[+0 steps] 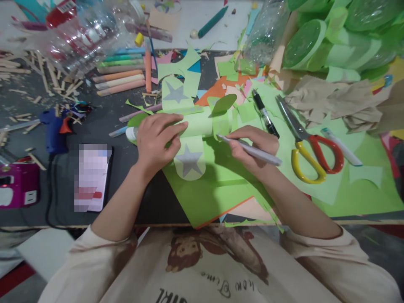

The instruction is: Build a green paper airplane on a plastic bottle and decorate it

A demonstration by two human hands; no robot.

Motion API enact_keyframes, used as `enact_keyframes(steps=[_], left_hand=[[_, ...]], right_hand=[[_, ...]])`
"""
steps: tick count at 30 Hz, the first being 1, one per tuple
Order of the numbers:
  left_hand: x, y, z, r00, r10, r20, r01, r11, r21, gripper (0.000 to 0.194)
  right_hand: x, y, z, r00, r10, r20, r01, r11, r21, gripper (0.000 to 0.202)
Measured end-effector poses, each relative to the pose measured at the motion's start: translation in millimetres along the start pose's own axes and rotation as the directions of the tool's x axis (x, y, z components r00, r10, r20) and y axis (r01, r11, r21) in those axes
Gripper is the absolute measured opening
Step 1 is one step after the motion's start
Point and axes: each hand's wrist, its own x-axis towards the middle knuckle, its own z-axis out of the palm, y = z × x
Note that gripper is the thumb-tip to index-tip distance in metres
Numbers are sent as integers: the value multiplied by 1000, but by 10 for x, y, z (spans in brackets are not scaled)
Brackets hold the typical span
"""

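Observation:
A small bottle wrapped in light green paper (pixel 198 125) lies sideways, its white cap (pixel 131 134) pointing left. Rounded paper flaps like wings stick out above and below it, each with a grey star (pixel 190 161). My left hand (pixel 160 141) is closed over the bottle near the cap, holding it down. In my right hand (pixel 255 145) is a whitish pen (pixel 252 150), pinched between thumb and fingers. Its tip points at the bottle's right end, by a green paper piece (pixel 223 104) standing up there. Whether the tip touches the paper I cannot tell.
Scissors with red and yellow handles (pixel 311 147) and a black pen (pixel 265 113) lie right, on green paper sheets (pixel 202 193). Left are a blue glue gun (pixel 55 130), a phone (pixel 93 179) and loose sticks. Clear bottles (pixel 94 38), coloured markers (pixel 121 80) and green bottle crafts (pixel 341 46) stand behind.

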Motion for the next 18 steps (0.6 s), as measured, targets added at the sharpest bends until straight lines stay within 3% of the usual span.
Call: enact_keyframes(steps=[4,11,18], left_hand=[[13,21,7,993,60,-103,-61,998,0,25],[3,13,-9,1000,12,-22,-12,1000,-8,25],[-1,6,-2,997,47,-60,-49,998,-35,27]], right_hand=[[-2,-3,-26,992,30,-125,-23,998,58,10],[28,50,5,984,165,-67,-165,986,13,13],[50,32,-7,979,200,-34,-199,980,26,12]])
